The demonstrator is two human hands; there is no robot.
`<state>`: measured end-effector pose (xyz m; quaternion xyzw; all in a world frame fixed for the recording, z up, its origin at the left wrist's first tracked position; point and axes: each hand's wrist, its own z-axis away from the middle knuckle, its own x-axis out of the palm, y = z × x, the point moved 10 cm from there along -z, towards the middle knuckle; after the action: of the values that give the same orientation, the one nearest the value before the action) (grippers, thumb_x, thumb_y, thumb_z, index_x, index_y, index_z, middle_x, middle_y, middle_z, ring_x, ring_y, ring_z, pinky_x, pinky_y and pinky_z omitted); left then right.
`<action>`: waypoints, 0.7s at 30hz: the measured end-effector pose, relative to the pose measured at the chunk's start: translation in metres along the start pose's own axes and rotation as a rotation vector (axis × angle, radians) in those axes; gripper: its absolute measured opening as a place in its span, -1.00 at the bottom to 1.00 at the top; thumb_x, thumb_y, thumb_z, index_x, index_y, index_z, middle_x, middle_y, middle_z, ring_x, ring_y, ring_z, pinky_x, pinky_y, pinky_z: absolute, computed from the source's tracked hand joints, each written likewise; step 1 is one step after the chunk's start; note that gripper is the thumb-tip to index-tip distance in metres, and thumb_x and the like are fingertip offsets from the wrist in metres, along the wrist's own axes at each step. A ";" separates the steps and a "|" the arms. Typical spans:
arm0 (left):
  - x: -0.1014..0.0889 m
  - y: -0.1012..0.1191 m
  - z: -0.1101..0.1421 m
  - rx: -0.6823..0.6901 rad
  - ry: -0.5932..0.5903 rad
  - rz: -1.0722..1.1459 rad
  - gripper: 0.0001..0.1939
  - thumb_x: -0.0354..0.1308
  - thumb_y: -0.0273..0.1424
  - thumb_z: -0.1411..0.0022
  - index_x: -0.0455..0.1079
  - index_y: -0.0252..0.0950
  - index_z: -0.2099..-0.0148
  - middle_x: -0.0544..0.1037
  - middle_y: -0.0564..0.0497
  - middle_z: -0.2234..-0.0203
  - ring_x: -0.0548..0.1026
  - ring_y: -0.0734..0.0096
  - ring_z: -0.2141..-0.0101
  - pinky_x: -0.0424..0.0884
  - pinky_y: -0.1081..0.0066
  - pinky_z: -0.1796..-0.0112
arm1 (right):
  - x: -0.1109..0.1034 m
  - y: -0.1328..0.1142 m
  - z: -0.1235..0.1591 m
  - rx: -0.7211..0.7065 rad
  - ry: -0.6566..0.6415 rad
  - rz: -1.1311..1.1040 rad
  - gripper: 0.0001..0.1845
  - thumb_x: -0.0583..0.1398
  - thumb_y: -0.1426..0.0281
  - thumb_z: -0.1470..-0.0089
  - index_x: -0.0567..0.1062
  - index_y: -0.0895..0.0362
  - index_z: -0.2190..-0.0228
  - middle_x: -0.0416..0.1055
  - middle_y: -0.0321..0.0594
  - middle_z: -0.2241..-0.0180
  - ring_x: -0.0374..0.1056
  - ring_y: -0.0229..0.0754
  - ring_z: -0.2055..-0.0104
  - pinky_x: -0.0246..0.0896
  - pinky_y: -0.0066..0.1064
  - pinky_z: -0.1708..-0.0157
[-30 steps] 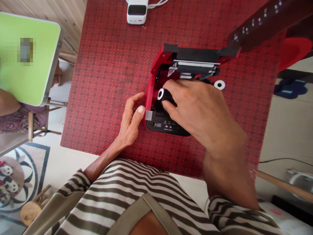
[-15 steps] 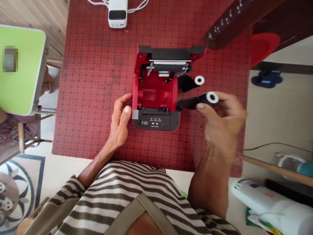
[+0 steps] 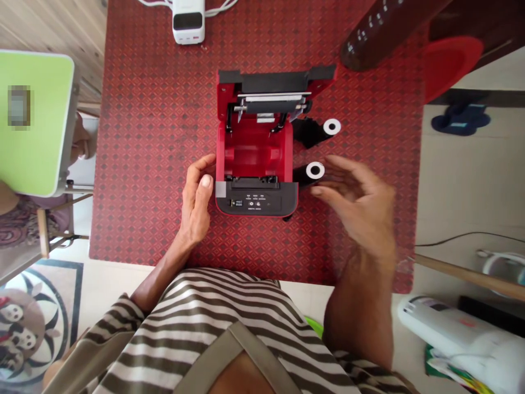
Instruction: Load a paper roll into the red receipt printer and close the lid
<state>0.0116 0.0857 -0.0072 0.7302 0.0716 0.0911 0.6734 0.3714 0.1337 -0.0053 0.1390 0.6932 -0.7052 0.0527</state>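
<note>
A red and black label printer (image 3: 256, 197) stands on the table with its lid (image 3: 274, 83) raised and its red roll bay bare inside. My left hand (image 3: 198, 200) rests at the printer's left side, fingertips touching the casing and thumb apart, gripping nothing. At the other side, a black roll with a white ring-shaped end (image 3: 315, 170) lies beside the printer, its far part hidden. My right hand (image 3: 356, 200) is just right of that roll, fingers spread and holding nothing. A second black roll with a white end (image 3: 331, 127) lies farther back, next to the raised lid.
A red patterned cloth covers the table (image 3: 156, 109). A white box with a dark display (image 3: 188, 22) and cables is at the back. A dark, shiny cylinder (image 3: 369, 41) leans in from the back right. A green-topped table (image 3: 36, 142) stands at the left.
My right hand has moved left and let go of the nearer black roll, which now lies beside the printer. The view has shifted slightly. My left hand stays at the printer's side.
</note>
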 end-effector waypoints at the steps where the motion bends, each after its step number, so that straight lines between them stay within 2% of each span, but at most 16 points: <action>1: 0.000 0.000 0.000 -0.001 -0.002 -0.003 -0.31 0.15 0.35 -0.83 0.65 -0.03 -0.51 0.80 -0.14 -0.40 0.77 -0.08 -0.39 0.68 -0.12 -0.45 | -0.009 -0.004 -0.004 -0.020 0.033 -0.005 -0.50 0.68 0.15 -0.07 0.91 -0.18 -0.07 0.91 -0.04 -0.07 0.83 0.23 -0.07 0.78 0.19 -0.15; 3: 0.000 -0.002 0.000 -0.001 -0.006 -0.006 -0.31 0.13 0.35 -0.84 0.64 -0.03 -0.52 0.80 -0.15 -0.41 0.77 -0.08 -0.39 0.68 -0.12 -0.46 | -0.028 -0.012 -0.018 -0.084 0.140 0.017 -0.70 0.59 0.13 -0.20 0.90 -0.16 0.03 0.91 0.02 -0.01 0.83 0.26 -0.09 0.75 0.19 -0.14; 5: 0.000 -0.003 0.001 0.007 -0.012 -0.017 -0.30 0.11 0.35 -0.84 0.62 -0.03 -0.53 0.78 -0.16 -0.43 0.76 -0.08 -0.40 0.66 -0.13 -0.48 | -0.035 -0.014 -0.038 -0.152 0.209 0.089 -0.71 0.56 0.11 -0.22 0.86 -0.15 0.04 0.91 0.04 -0.01 0.83 0.26 -0.09 0.72 0.20 -0.17; 7: -0.001 -0.004 0.001 0.008 -0.017 -0.034 -0.29 0.09 0.36 -0.85 0.60 -0.02 -0.54 0.77 -0.18 -0.45 0.74 -0.10 -0.43 0.65 -0.16 -0.50 | -0.024 -0.006 -0.062 -0.171 0.155 0.159 -0.53 0.59 0.12 -0.11 0.81 -0.14 -0.06 0.91 0.08 -0.11 0.81 0.25 -0.16 0.70 0.18 -0.20; 10: -0.001 -0.005 0.002 -0.003 -0.019 -0.032 -0.30 0.09 0.35 -0.85 0.62 -0.02 -0.54 0.77 -0.19 -0.46 0.74 -0.11 -0.42 0.64 -0.20 -0.51 | 0.005 0.011 -0.090 -0.148 0.025 0.192 -0.33 0.61 0.10 -0.02 0.76 -0.08 -0.16 0.88 0.16 -0.20 0.79 0.20 -0.14 0.68 0.10 -0.09; 13: -0.002 -0.004 0.002 -0.010 -0.018 -0.016 -0.32 0.10 0.34 -0.86 0.64 -0.01 -0.53 0.77 -0.17 -0.47 0.75 -0.12 -0.41 0.66 -0.21 -0.49 | 0.023 0.013 -0.098 -0.156 -0.004 0.235 -0.46 0.56 0.08 -0.08 0.78 -0.04 -0.07 0.88 0.14 -0.08 0.74 0.16 0.00 0.63 0.07 -0.01; 15: -0.002 -0.004 0.001 -0.018 -0.014 -0.011 -0.32 0.10 0.35 -0.85 0.65 0.00 -0.52 0.78 -0.16 -0.46 0.75 -0.12 -0.41 0.66 -0.22 -0.50 | 0.026 0.007 -0.095 -0.166 0.001 0.246 -0.58 0.54 0.08 -0.14 0.77 -0.05 0.00 0.87 0.10 -0.01 0.71 0.15 0.02 0.61 0.08 -0.02; 18: -0.002 -0.006 0.001 -0.034 -0.003 0.003 -0.31 0.12 0.36 -0.84 0.65 -0.01 -0.51 0.79 -0.17 -0.43 0.76 -0.14 -0.41 0.67 -0.23 -0.50 | 0.011 -0.008 -0.090 -0.206 0.041 0.244 -0.67 0.56 0.11 -0.22 0.76 -0.10 0.03 0.85 0.02 0.00 0.71 0.16 -0.01 0.60 0.11 -0.11; 19: -0.002 -0.007 0.001 -0.034 0.000 0.007 -0.32 0.13 0.35 -0.84 0.65 -0.01 -0.51 0.79 -0.18 -0.42 0.76 -0.14 -0.41 0.68 -0.23 -0.49 | 0.001 -0.015 -0.088 -0.245 0.062 0.245 -0.66 0.57 0.09 -0.24 0.76 -0.10 0.02 0.85 0.02 -0.01 0.72 0.18 -0.03 0.61 0.13 -0.13; 21: -0.001 -0.009 0.001 -0.033 -0.001 0.011 -0.32 0.14 0.34 -0.84 0.65 -0.02 -0.51 0.79 -0.18 -0.42 0.77 -0.14 -0.39 0.68 -0.23 -0.48 | -0.020 -0.031 -0.083 -0.344 0.046 0.299 -0.51 0.54 -0.03 -0.34 0.75 -0.10 -0.16 0.82 0.08 -0.14 0.73 0.28 -0.17 0.60 0.19 -0.18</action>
<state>0.0108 0.0855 -0.0167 0.7196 0.0656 0.0955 0.6847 0.3927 0.2143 0.0300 0.2452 0.7759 -0.5578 0.1636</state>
